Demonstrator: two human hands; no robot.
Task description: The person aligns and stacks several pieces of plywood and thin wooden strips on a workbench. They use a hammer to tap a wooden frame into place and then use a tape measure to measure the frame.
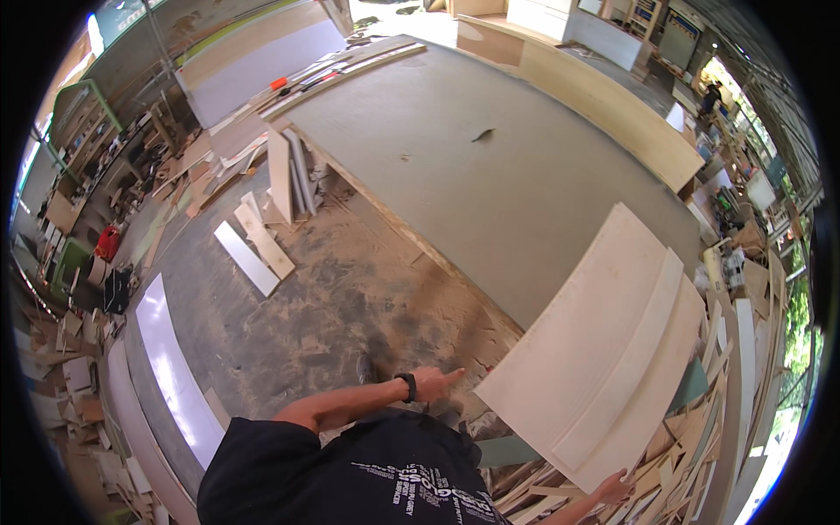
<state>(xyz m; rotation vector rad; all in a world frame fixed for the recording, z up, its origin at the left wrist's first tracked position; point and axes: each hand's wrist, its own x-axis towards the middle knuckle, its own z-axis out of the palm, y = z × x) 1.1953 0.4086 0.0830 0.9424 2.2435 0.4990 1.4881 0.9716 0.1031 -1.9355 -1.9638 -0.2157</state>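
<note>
A pale plywood panel (564, 346) slants up at my right, with a narrower plywood strip (623, 367) lying along its face. My right hand (614, 488) grips the panel's lower edge; its thumb shows, while most of its fingers are hidden behind the wood. My left hand (435, 383), with a dark band at the wrist, is held out in front of my body. Its index finger points toward the panel's near left corner without touching it, and nothing shows in that hand. The panel's far part overlaps the edge of a large grey-topped worktable (472, 192).
Offcuts (647, 464) pile up beside and below the panel. White strips (247, 258) and boards lean near the table's left side. A long glossy white board (175, 376) lies on the dusty floor (306, 324). A long plywood sheet (595, 96) runs along the table's far side.
</note>
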